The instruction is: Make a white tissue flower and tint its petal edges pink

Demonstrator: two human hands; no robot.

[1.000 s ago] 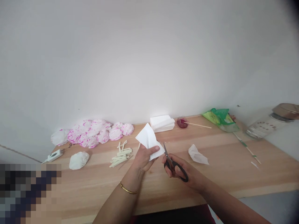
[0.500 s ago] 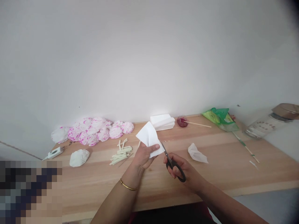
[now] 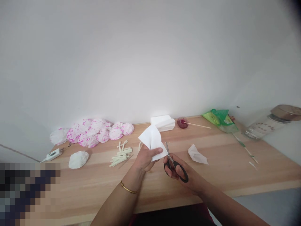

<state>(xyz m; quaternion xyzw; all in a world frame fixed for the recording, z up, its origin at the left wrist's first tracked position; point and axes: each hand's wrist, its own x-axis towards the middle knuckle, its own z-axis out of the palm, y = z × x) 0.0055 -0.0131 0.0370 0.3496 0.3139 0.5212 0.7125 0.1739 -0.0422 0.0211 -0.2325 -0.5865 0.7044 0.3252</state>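
My left hand pinches a folded white tissue paper above the wooden table, the paper fanning upward. My right hand grips black-handled scissors just to the right, blades pointing up at the paper's lower right edge. A gold bangle circles my left wrist.
Pink-and-white paper flowers lie at the back left, near a plain white one and a white glue gun. Pale cut sticks, a tissue stack, a crumpled scrap, a green bag and a glass jar surround my hands.
The scissors drew in closer to the paper's lower edge, and the paper turned slightly in my left hand. Both hands stay in about the same place.
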